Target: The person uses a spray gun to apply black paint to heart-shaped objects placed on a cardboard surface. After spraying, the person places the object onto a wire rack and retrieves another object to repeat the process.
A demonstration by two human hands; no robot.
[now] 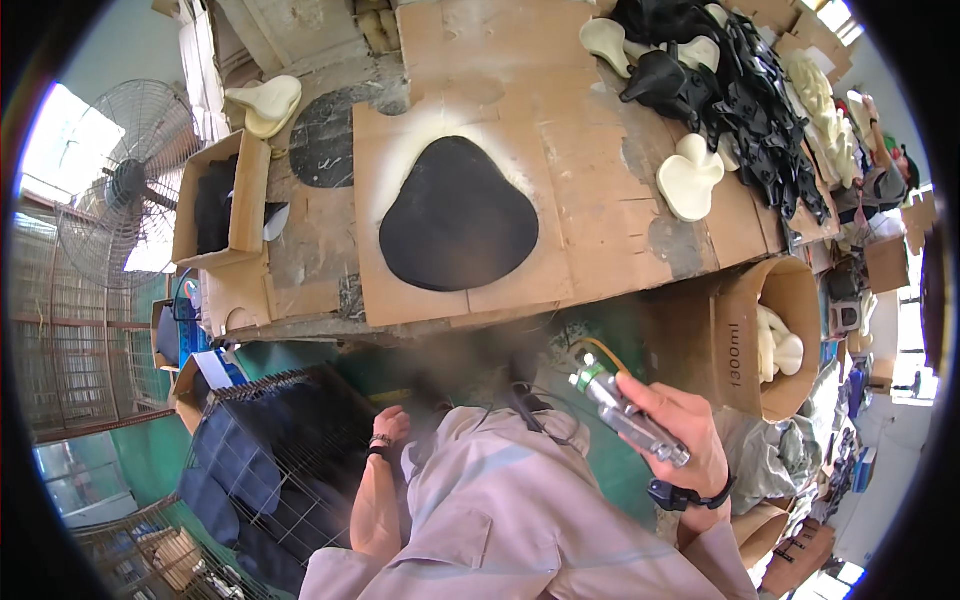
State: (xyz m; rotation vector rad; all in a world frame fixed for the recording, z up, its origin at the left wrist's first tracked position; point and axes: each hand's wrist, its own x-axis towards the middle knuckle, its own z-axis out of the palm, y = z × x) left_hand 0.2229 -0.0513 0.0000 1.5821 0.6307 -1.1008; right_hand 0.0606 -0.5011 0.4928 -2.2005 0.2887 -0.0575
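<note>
Through the distant camera I had the right hand (685,430) closed around a spray gun (625,410), its bright tip directed up and left, toward the table (676,245); I judged this grip was chosen to leave the wrist free for turning. The left hand (392,425) hung near the wire rack (300,440), its fingers curled, with nothing in it that I could see. The black piece (460,215) lay flat on a cardboard sheet (400,305), probably so that the board, which was pale around it, would catch stray spray. Other cardboard covered much of the table, which showed grey in its gaps. At its right stood a heap of black covers (770,150) beside pale pads (690,185); at left, a large fan (128,185) faced the crowded room, whose floor (625,490) was green.
</note>
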